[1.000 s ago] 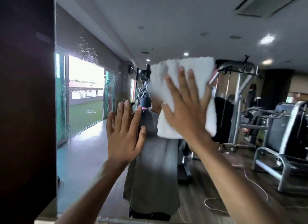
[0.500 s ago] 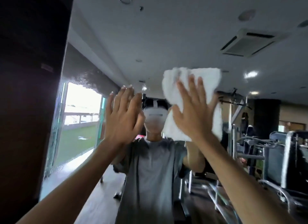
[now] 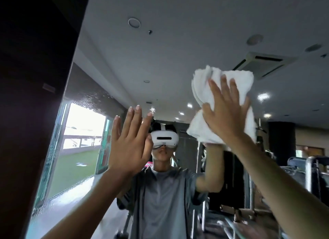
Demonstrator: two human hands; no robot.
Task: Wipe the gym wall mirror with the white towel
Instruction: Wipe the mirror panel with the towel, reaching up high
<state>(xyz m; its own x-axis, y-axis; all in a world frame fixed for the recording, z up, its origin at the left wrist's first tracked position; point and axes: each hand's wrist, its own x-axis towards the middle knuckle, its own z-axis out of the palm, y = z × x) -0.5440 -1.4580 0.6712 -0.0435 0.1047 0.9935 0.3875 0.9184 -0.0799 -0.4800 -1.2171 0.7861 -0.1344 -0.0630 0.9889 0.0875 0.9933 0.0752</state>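
The wall mirror (image 3: 178,60) fills most of the head view and reflects the gym ceiling and a person in a grey shirt. A folded white towel (image 3: 210,128) lies flat against the glass at upper right. My right hand (image 3: 226,114) presses it there with straight, spread fingers. To the left, my left hand (image 3: 130,140) is raised with flat palm and straight fingers at the glass, holding nothing. Water droplets speckle the mirror's left part.
A dark wooden panel (image 3: 32,114) borders the mirror on the left. Weight machines (image 3: 302,176) show in the reflection at lower right, and a bright window with grass at lower left.
Both hands have risen up the mirror and the view has tilted upward. The towel has slid higher and to the right under my right hand and bunched a little.
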